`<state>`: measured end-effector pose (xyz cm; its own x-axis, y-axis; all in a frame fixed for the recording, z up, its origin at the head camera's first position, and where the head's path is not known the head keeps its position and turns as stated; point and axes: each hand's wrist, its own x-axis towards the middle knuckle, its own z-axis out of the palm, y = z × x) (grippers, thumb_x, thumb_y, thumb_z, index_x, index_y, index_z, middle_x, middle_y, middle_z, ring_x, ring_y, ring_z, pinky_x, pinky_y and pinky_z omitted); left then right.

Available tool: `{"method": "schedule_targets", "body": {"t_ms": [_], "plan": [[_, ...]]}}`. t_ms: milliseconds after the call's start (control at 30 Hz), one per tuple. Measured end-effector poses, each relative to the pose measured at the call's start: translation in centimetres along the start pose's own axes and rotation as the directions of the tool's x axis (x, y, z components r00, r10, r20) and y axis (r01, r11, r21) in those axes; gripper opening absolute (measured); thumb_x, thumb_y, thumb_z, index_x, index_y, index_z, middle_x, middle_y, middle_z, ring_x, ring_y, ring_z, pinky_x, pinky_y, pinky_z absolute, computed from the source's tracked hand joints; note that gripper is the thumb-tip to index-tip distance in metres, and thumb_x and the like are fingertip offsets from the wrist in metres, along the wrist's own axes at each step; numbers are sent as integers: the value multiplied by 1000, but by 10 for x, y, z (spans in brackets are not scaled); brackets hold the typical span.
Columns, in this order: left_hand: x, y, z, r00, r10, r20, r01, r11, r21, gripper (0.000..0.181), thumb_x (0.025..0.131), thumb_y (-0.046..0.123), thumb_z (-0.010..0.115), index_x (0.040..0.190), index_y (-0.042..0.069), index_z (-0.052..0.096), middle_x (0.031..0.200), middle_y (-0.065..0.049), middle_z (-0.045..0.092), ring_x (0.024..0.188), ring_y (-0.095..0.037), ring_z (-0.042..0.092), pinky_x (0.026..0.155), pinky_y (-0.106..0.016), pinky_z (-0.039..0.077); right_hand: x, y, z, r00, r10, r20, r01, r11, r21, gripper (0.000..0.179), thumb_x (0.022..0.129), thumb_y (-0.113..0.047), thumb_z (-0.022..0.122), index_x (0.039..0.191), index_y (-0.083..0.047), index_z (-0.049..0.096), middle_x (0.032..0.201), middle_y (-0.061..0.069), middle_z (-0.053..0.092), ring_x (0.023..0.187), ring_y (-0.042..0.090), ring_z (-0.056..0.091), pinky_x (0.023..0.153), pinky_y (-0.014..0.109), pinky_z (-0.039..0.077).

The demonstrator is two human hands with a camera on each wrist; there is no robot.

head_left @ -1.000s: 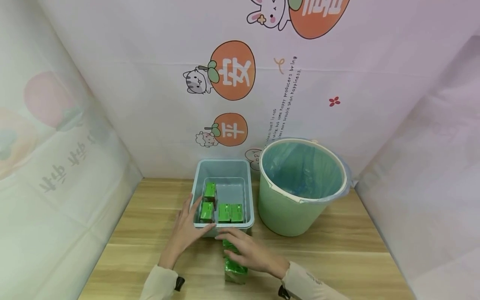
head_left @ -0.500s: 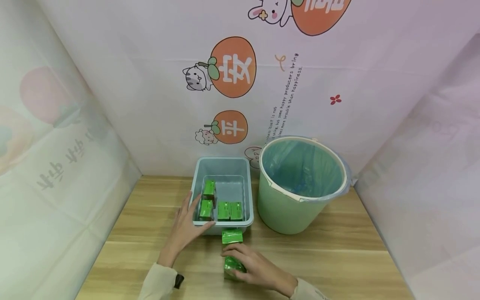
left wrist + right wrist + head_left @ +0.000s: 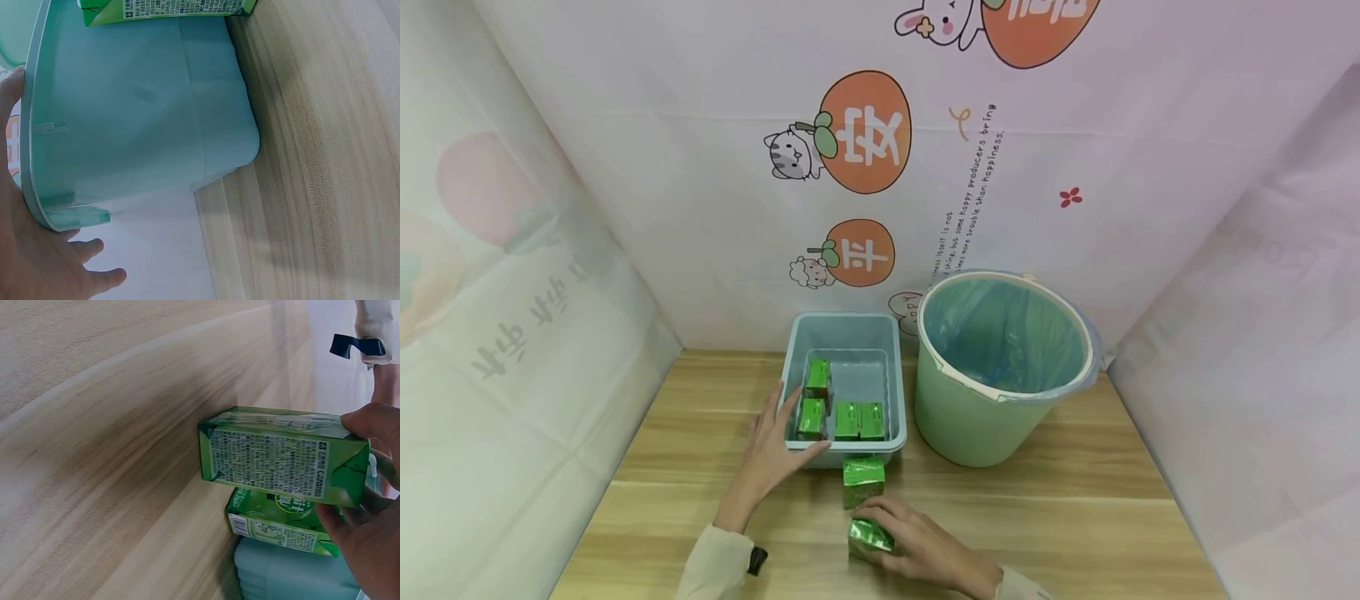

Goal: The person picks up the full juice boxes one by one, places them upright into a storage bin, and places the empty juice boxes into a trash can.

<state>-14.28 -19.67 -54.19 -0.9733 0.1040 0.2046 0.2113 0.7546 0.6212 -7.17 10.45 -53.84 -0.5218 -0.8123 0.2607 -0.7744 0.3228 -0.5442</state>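
My right hand [image 3: 917, 550] grips a green drink carton [image 3: 867, 533] near the front of the table. In the right wrist view, thumb and fingers hold the top end of this carton [image 3: 269, 462], whose printed side faces the camera. Just behind it stands a second green carton [image 3: 863, 482], in front of the light blue plastic tub [image 3: 861, 375]. My left hand [image 3: 766, 454] rests at the tub's front left corner, fingers spread along the left rim and thumb at the front rim. Inside the tub several like cartons [image 3: 847, 421] stand along the left and front.
A pale green bucket [image 3: 966, 433] lined with a blue plastic bag stands right of the tub. Behind both is a wall covering [image 3: 722, 250] printed with cartoons, with more covering at both sides of the wooden table [image 3: 1060, 517].
My right hand has drawn back from over the rear carton toward the front one and now grips it. The left hand stays at the tub's corner.
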Motion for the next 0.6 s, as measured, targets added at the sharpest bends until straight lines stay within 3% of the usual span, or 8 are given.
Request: {"method": "schedule_targets", "body": {"t_ms": [300, 600], "plan": [[0, 0, 0, 1000, 6, -5, -6, 1000, 6, 106, 89, 60, 80, 170, 19, 26, 177, -15, 4, 158, -49, 17, 122, -74, 16, -3, 4, 1, 999, 26, 42, -25, 999, -29, 68, 95, -11, 81, 155, -12, 48, 144, 13, 56, 127, 26, 62, 98, 36, 59], [0, -2, 2, 999, 22, -29, -22, 1000, 22, 106, 88, 61, 80, 169, 18, 28, 177, -16, 8, 159, -47, 17, 122, -74, 15, 1, 14, -11, 982, -31, 186, 36, 999, -28, 86, 87, -10, 88, 159, -7, 41, 152, 20, 50, 132, 29, 60, 101, 36, 57]]}}
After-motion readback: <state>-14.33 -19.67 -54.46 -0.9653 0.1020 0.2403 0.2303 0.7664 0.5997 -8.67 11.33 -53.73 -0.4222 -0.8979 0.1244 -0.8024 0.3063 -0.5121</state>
